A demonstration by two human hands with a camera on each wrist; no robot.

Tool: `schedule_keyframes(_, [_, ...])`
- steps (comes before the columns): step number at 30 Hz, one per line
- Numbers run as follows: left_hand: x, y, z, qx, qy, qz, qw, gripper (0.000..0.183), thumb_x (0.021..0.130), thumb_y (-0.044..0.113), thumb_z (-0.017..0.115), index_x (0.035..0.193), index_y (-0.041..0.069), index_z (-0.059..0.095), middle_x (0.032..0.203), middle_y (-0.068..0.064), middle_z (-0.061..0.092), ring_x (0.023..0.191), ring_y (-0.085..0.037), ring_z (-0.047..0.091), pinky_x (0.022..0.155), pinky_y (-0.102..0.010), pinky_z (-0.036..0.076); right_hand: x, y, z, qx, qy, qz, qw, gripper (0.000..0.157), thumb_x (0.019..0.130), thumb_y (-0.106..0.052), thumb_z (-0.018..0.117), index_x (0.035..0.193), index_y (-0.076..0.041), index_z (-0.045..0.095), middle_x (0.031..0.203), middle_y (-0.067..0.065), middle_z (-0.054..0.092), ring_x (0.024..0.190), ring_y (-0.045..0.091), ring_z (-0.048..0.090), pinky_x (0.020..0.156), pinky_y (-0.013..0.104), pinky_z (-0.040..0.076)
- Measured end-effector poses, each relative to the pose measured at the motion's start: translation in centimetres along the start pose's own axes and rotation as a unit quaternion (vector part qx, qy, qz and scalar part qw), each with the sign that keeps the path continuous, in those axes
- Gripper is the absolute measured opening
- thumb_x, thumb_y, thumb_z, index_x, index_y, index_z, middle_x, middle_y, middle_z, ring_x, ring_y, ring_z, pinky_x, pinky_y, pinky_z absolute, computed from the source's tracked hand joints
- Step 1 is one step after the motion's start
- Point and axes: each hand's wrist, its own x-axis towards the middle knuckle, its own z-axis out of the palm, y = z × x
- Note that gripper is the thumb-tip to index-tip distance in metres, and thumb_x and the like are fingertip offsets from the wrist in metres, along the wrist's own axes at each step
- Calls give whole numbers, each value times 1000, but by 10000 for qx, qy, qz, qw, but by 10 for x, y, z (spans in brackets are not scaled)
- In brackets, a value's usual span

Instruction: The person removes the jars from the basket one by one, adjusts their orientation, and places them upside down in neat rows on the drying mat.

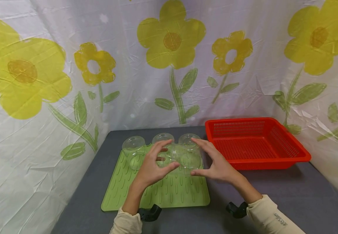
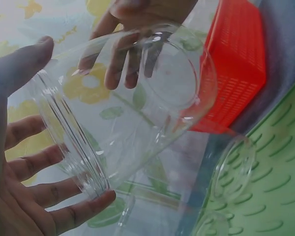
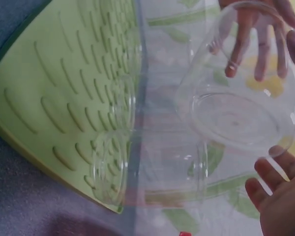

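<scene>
A clear jar (image 2: 132, 118) with a ridged, threaded neck is held on its side above the green mat (image 1: 160, 198). My left hand (image 1: 152, 165) grips it around the neck, thumb over one side and fingertips on the other. My right hand (image 1: 215, 164) is spread around the base end of this jar (image 3: 236, 108), its fingers loosely extended close to the wall and its fingertips at the base edge. Three more clear jars stand along the back of the mat: a left one (image 1: 133, 143), a middle one (image 1: 163, 136) and a right one (image 1: 188, 138).
To the right of the mat sits a red perforated basket (image 1: 269, 161) on the dark grey table (image 1: 81, 201). A white curtain (image 1: 128, 107) with yellow flowers hangs behind the table and at both sides. Dark camera mounts are strapped to both wrists.
</scene>
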Motion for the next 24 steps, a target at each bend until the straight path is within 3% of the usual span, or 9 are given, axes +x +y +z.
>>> schedule_keyframes(1, [-1,-1,0,-106,21,-32,9999,72,89,26,81,152,27,46,152,-9,48,130,-36,57,93,-52,57,0,1,-1,175,12,76,9998,104,76,-27,92,160,-34,32,162,0,36,147,28,36,113,67,35])
schedule_keyframes(4, [-4,-4,0,-423,93,-111,9990,71,91,23,79,153,30,45,155,-9,46,132,-35,55,96,-50,57,-2,2,-4,845,-26,174,9963,101,78,-18,90,161,-29,32,164,-4,34,150,24,36,123,43,34])
schedule_keyframes(8, [-8,-8,0,-770,210,-23,9968,70,93,25,76,154,29,43,156,-9,43,135,-37,53,98,-44,57,-2,4,-7,1501,-123,142,9885,97,82,-9,85,161,-22,31,166,3,32,152,27,34,120,20,33])
schedule_keyframes(12, [-10,-10,3,-1111,347,137,9931,69,94,28,75,155,27,42,158,-13,40,137,-42,50,100,-43,57,-2,5,-8,1735,-120,175,9846,94,84,-5,81,161,-23,31,166,6,32,150,35,34,117,33,41])
schedule_keyframes(16, [-12,-10,7,-1344,441,286,9895,69,94,28,74,155,21,41,159,-16,38,138,-45,49,102,-45,56,-1,6,-8,1888,-121,204,9817,91,85,-1,79,161,-17,31,165,4,34,149,36,35,112,30,46])
schedule_keyframes(19, [-12,-10,8,-1415,486,349,9881,69,95,28,73,155,16,41,159,-13,39,137,-45,49,102,-42,56,0,7,-8,1996,-112,167,9797,87,86,-1,78,159,-15,33,163,5,37,147,29,42,110,25,46])
schedule_keyframes(24, [-12,-10,8,-1559,477,358,9860,70,95,26,73,154,11,40,159,-12,39,139,-50,45,104,-35,55,2,9,-7,2123,-79,114,9771,83,86,1,77,157,-18,38,158,9,42,137,11,51,108,25,48])
